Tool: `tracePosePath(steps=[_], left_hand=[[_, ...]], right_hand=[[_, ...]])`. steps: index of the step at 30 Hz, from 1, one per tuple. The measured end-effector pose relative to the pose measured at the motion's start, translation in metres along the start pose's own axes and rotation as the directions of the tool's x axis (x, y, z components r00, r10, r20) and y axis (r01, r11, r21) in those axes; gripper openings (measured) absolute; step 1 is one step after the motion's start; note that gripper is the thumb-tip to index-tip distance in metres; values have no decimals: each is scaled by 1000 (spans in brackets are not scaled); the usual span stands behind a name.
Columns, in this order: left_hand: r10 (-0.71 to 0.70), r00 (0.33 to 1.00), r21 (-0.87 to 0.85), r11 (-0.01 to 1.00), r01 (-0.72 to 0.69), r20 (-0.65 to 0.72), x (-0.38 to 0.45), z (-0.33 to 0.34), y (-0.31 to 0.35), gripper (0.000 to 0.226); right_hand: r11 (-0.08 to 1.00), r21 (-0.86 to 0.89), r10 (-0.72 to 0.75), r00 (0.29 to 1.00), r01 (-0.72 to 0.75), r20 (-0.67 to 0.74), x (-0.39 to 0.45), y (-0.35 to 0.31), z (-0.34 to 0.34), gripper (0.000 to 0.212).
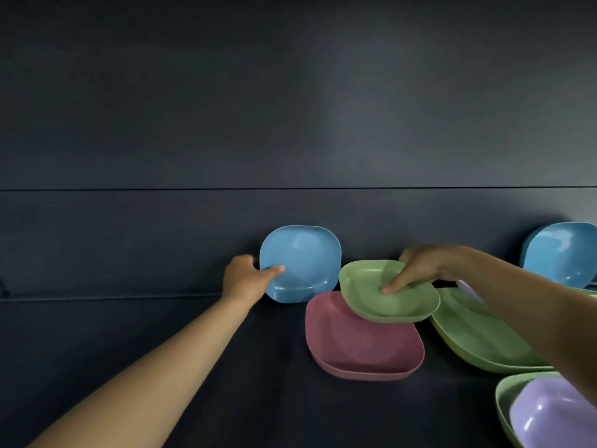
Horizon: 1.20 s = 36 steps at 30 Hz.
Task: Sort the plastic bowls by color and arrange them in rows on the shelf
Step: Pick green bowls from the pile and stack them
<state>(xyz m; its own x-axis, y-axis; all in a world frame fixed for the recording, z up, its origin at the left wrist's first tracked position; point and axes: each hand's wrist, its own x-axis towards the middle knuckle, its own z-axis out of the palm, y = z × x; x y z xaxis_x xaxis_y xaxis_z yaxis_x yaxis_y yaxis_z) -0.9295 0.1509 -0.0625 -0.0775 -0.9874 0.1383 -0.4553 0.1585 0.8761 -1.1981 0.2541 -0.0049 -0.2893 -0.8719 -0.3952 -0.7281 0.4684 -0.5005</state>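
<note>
Left hand [240, 279], mid frame, grips the blue bowl [300, 263] by its left rim: thumb inside, other fingers hidden behind. That bowl stands tilted up on its edge, close to the dark back wall [161, 240]; can't tell if it touches the wall. Right hand [416, 270], right of mid frame, pinches the small green bowl [387, 292], thumb pressed inside, fingers under the far rim. Green bowl looks lifted, hanging over the back corner of the pink bowl [361, 344], which sits flat on the shelf [193, 383].

I think the step is: park the blue one at the back, carry the green one to its own color. To do it well, lean the blue bowl steady before letting go, or it may tip fwd. Lift the green one clear of the pink rim, don't drag it.

More stuff at right: a big green dish [478, 337] just beside the pink bowl, a 2nd blue bowl [562, 253] at the right edge, also tilted up, & a purple bowl [555, 418] sitting in another green bowl [504, 405] in the lower right corner.

Room: the left half of the shelf looks free, so a row could grow leftward. Right side is crowded, rims near each other. Shelf front edge isn't in view, so go easy pulling things toward you.
</note>
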Motion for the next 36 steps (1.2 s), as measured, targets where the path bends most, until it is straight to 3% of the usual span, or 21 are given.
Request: tracePosePath(steps=[3,7,8,11,13,22,26,36], left_hand=[[5,1000,-103,995,-2,23,-2,-3,-1,28],[32,999,-225,974,-29,9,-5,-21,6,17],[37,999,-247,968,-38,-7,-6,-28,9,17],[34,998,-282,958,-49,-55,-11,-50,11,16],[12,995,-312,949,-43,-99,-16,-70,8,13],[-102,963,-471,882,-29,-251,-73,-237,-42,13],[-107,937,-453,889,-59,-332,-110,-332,-77,11],[-134,878,-401,913,-71,-460,-193,-549,-172,14]], right_hand=[[987,159,-19,1000,21,-12,0,2,-3,47],[956,270,-113,993,112,-10,-6,-10,-8,99],[944,299,-137,990,136,-19,-9,-16,-8,97],[905,363,-203,975,222,-89,-22,-43,-3,55],[887,369,-247,961,277,-128,-28,-64,5,42],[811,349,-432,883,470,-183,-82,-206,99,38],[753,381,-499,843,536,-201,-122,-283,163,25],[626,495,-575,785,603,-229,-212,-438,328,30]])
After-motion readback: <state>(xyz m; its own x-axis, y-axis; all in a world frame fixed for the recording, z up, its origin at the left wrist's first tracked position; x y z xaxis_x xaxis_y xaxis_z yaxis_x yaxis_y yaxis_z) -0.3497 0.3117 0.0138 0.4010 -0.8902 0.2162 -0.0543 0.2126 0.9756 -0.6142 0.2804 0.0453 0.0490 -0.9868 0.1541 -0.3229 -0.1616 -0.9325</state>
